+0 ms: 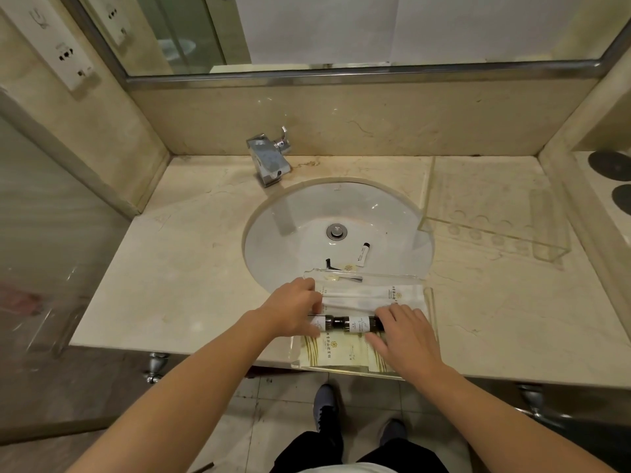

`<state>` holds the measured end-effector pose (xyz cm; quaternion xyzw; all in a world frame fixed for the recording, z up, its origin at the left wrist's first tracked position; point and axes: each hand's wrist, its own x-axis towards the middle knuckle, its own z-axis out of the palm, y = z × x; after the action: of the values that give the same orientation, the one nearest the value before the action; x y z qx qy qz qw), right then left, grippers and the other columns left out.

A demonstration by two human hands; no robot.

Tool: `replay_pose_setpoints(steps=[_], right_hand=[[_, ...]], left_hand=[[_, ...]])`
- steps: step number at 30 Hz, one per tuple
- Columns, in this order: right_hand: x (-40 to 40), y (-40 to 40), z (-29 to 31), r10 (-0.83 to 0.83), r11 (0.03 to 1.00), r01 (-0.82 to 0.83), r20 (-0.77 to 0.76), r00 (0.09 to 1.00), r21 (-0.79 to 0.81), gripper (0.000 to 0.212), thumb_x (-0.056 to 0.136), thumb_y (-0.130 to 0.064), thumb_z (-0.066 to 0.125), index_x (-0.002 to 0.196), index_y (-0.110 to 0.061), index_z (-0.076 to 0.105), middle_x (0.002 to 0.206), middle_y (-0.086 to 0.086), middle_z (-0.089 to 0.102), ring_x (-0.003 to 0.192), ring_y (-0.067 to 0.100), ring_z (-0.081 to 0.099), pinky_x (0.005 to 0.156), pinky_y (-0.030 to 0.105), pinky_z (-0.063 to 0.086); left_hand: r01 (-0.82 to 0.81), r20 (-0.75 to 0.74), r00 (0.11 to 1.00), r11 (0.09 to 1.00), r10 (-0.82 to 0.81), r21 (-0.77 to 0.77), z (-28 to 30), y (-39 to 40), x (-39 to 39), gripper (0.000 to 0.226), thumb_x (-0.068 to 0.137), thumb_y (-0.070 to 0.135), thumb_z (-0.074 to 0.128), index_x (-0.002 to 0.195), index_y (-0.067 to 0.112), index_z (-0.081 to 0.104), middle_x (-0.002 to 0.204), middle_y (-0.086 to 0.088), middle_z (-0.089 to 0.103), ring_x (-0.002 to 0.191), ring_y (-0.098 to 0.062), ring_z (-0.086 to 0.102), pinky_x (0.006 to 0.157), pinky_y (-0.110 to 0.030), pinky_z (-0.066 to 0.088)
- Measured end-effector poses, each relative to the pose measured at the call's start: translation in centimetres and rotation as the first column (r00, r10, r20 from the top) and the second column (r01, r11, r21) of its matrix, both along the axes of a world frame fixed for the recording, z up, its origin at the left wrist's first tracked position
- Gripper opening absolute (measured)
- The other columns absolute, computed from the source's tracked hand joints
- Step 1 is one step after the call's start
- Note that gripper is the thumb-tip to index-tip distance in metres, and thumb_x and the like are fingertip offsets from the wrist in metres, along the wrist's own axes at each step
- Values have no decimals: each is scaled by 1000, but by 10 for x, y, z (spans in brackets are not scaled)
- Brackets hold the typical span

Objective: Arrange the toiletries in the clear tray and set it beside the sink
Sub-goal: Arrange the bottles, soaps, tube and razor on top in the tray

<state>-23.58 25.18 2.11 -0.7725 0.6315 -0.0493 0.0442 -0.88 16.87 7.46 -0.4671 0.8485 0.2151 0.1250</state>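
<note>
The clear rectangular plastic tray (pixel 431 303) straddles the bench's front edge before the sink. Both hands, left (pixel 296 310) and right (pixel 403 334), press spread fingers on 2 dark bottles (pixel 351 323); align them squarely.

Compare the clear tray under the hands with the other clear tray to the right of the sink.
The near tray holds sachets and small bottles; the far tray holds nothing. The near tray overhangs the counter's front edge and the sink rim; the far tray sits wholly on the counter. Both hands rest in the near one; nothing touches the far one. Both are transparent.
</note>
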Motion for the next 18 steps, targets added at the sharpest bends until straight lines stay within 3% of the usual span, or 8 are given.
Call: replay_pose_setpoints(steps=[5,9,14,18], right_hand=[[-3,3,-3,-44,997,51,106,993,-60,35,79,-46,67,98,-17,60,86,-2,59,73,18,56,63,30,49],[-24,5,2,58,990,-56,12,998,-127,33,81,-49,49,89,-18,57,79,-3,56,67,17,52,59,29,45],[-32,10,5,143,983,-150,-70,987,-110,32,79,-54,45,80,-22,45,68,-6,50,51,9,30,43,22,28],[-21,9,2,121,991,-123,-33,992,-56,33,80,-53,47,80,-19,49,78,-2,51,42,10,31,35,22,29]], left_hand=[[47,21,999,999,-48,18,-1,-1,1,53,67,52,78,106,22,60,111,3,48,103,-16,45,80,-26,40],[124,90,988,992,-126,30,-1,-3,3,73,55,62,81,110,22,53,111,2,44,100,-17,43,79,-26,41],[184,132,974,983,-185,21,-1,-5,1,74,54,62,81,107,20,52,111,1,45,98,-18,43,78,-28,41],[184,133,974,983,-184,7,-2,-6,2,71,58,59,81,109,21,52,113,1,45,97,-17,41,78,-27,40]])
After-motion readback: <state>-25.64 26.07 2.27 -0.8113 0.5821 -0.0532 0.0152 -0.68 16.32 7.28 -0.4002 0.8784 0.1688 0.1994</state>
